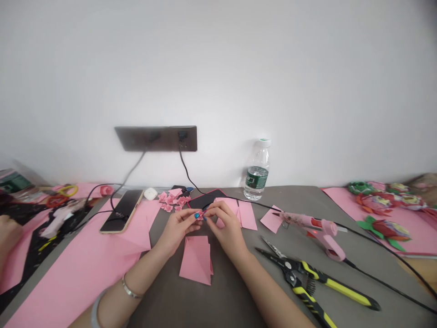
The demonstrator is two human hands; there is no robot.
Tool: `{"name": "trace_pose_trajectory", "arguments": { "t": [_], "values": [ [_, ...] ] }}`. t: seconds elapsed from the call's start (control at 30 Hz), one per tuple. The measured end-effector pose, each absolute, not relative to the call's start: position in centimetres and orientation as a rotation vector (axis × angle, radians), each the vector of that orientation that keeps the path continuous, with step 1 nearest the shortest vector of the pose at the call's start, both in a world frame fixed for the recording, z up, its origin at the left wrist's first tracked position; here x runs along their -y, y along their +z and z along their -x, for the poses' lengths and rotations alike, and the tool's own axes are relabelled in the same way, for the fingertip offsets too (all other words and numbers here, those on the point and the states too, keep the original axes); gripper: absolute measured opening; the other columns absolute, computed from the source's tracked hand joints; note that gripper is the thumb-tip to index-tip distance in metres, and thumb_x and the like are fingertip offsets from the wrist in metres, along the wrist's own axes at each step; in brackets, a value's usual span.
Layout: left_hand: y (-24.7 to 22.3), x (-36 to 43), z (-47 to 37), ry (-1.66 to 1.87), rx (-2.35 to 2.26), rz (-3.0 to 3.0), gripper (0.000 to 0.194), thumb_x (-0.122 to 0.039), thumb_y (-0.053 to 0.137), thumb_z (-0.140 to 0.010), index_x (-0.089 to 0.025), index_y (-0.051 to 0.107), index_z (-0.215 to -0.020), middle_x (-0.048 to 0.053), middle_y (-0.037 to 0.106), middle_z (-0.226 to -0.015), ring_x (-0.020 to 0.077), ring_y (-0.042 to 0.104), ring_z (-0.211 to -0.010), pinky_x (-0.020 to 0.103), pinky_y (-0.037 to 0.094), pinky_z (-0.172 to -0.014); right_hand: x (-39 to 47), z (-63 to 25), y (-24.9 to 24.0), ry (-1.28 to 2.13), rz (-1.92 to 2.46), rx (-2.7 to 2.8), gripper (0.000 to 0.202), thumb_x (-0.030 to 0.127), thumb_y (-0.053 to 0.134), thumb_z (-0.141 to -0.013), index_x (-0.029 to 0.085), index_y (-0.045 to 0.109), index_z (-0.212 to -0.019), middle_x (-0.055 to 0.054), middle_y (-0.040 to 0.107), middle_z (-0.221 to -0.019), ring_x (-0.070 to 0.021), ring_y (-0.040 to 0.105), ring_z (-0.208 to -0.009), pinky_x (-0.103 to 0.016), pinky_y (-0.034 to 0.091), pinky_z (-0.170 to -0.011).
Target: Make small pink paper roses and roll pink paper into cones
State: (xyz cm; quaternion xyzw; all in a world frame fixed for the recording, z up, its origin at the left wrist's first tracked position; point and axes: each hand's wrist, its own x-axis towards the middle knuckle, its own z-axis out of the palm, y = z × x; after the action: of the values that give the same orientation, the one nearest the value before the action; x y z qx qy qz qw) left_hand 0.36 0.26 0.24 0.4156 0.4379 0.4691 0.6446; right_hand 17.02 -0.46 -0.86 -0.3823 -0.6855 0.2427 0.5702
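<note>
Between the fingertips of my left hand (179, 228) and my right hand (227, 228) is a small pink paper piece (200, 215), partly hidden by the fingers. Both hands pinch it at the middle of the grey table. Just below them lies a stack of pink paper squares (196, 260). Several small folded pink paper flowers (170, 201) are grouped behind my left hand. More pink paper (247, 215) lies beyond my right hand, partly over a dark flat object (208, 198).
A phone (123, 212) rests on large pink sheets (77, 269) at left. At right are a pink glue gun (321, 228), its cable, and yellow-black pliers (297, 271). A water bottle (257, 173) stands by the wall. Another person's hand (8, 234) shows far left.
</note>
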Motion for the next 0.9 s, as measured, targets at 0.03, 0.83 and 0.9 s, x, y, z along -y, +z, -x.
{"name": "trace_pose_trajectory", "arguments": {
  "t": [0.03, 0.83, 0.9],
  "values": [
    [0.21, -0.23, -0.37, 1.07, -1.001, -0.953, 0.042, -0.045, 0.089, -0.061, -0.016, 0.08, -0.09, 0.007, 0.076, -0.082, 0.0141, 0.07, -0.071, 0.023, 0.058, -0.069, 0.46, -16.98, -0.96, 0.549, 0.903, 1.622, 0.015, 0.013, 0.057, -0.086, 0.025, 0.065, -0.082, -0.004, 0.06, -0.09, -0.021, 0.061, -0.087, -0.037, 0.049, -0.082],
    [-0.59, -0.39, -0.04, 1.047, -1.023, -1.119, 0.038, -0.045, 0.084, -0.068, -0.016, 0.081, -0.092, 0.008, 0.077, -0.081, 0.0178, 0.07, -0.073, 0.033, 0.06, -0.078, 0.55, -17.23, -0.82, 0.316, 0.992, 1.873, 0.017, 0.009, 0.052, -0.091, 0.024, 0.061, -0.088, -0.005, 0.067, -0.092, -0.0206, 0.063, -0.087, -0.035, 0.041, -0.076],
    [-0.57, -0.37, -0.07, 1.054, -1.02, -1.118, 0.039, -0.046, 0.083, -0.068, -0.016, 0.081, -0.093, 0.008, 0.078, -0.083, 0.0181, 0.071, -0.073, 0.034, 0.06, -0.079, 0.58, -17.2, -0.83, 0.304, 1.006, 1.857, 0.016, 0.011, 0.053, -0.091, 0.024, 0.061, -0.087, -0.005, 0.067, -0.092, -0.0209, 0.063, -0.087, -0.035, 0.041, -0.077]
  ]
}}
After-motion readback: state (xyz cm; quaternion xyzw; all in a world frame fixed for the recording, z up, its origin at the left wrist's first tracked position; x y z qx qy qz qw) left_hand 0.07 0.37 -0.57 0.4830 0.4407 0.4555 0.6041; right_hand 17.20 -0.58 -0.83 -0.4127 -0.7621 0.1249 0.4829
